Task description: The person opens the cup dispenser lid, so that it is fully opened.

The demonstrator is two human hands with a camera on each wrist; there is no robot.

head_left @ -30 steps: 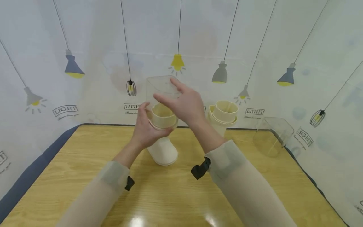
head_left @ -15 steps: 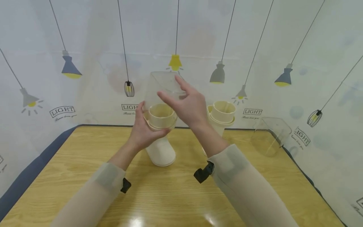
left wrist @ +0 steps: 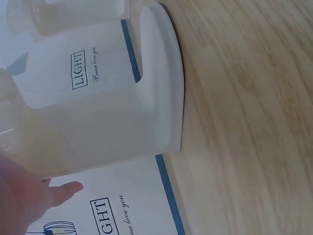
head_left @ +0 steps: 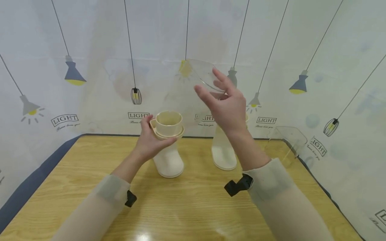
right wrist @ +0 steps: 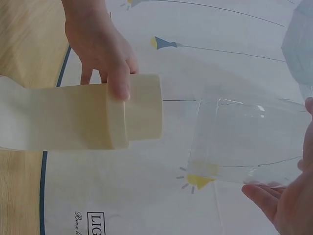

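Note:
My left hand [head_left: 147, 144] grips the top of a cream plastic stand [head_left: 169, 162], thumb along the near side and fingers round the far side. The stand is upright, with a wide foot on the table and a round open collar [head_left: 169, 123] on top. In the left wrist view its pale body [left wrist: 107, 132] fills the left part. Up and to the right, my right hand [head_left: 230, 108] holds a clear plastic container [head_left: 202, 72] by its far end. The right wrist view shows this container [right wrist: 234, 137] apart from the collar [right wrist: 144, 107], its wide end facing it.
A second cream stand [head_left: 223, 152] is at the back of the wooden table [head_left: 181, 207], partly hidden by my right arm. Another clear container [head_left: 289, 142] stands at the back right corner. A curtain [head_left: 102, 80] printed with lamps hangs behind the table.
My right hand has lifted the clear container up and to the right, off the collar of the left stand. My left hand keeps its grip on that stand.

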